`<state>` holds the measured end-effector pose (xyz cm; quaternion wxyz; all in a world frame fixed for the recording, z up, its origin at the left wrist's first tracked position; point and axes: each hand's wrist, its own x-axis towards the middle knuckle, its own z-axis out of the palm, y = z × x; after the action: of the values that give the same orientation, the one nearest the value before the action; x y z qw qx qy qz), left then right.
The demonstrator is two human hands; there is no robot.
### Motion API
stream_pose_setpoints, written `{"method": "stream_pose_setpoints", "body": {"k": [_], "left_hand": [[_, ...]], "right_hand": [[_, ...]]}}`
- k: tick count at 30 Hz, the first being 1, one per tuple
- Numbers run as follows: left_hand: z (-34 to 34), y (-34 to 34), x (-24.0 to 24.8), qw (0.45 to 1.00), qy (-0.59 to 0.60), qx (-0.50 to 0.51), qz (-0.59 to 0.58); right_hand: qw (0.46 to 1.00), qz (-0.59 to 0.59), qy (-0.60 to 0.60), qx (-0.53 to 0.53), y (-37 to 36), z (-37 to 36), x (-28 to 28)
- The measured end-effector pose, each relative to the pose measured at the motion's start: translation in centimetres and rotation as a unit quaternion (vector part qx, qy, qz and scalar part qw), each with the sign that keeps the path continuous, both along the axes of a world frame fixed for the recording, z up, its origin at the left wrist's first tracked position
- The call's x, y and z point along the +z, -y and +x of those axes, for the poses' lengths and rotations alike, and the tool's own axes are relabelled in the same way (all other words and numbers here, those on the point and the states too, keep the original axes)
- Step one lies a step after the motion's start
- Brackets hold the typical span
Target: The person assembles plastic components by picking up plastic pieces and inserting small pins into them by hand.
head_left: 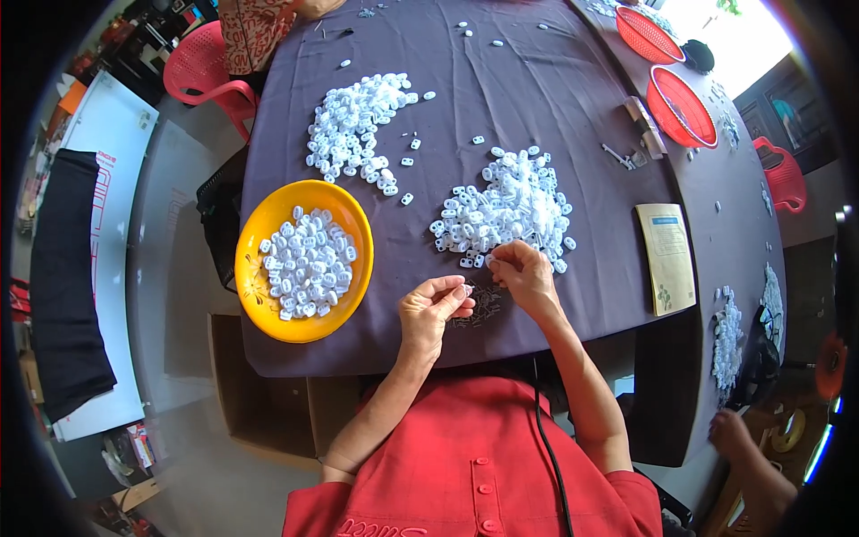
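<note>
Between the thumb and fingers of my left hand (424, 319) is a small white plastic piece (468, 290). My right hand (531, 281) is closed in a pinch at the near edge of a heap of white two-holed plastic pieces (506, 208), with one white piece (489, 259) at its fingertips. Partly under my hands lies a scatter of thin dark metal pins (484, 309). To the left, a yellow bowl (305, 333) holds many rounded white pieces (309, 264). Farther off lies another heap of white pieces (353, 125).
A tan booklet (667, 259) lies at the right. Red baskets (680, 107) and more white pieces (727, 336) are on the adjoining table. Another person's hand (732, 434) shows at lower right; someone in patterned clothing (255, 31) is at the far left by a pink chair (199, 63).
</note>
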<state>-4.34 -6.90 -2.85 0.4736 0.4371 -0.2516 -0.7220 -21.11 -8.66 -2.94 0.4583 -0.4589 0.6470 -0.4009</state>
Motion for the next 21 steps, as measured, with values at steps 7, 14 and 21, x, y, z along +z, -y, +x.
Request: {"method": "stream_pose_setpoints", "body": {"k": [7,14,21], "left_hand": [[-0.7,0.4,0.4,1.0,0.01,-0.019,-0.007],[-1.2,0.5,0.7,0.999,0.018,-0.021,-0.018],[-1.7,0.4,1.0,0.999,0.003,-0.016,-0.031]], "right_hand": [[0.976,0.03,0.216,-0.001,-1.2,-0.7,0.2],[0.956,0.02,0.292,0.006,-2.2,-0.8,1.4],[0.953,-0.025,0.301,0.034,-3.0,-0.6,1.2]]}}
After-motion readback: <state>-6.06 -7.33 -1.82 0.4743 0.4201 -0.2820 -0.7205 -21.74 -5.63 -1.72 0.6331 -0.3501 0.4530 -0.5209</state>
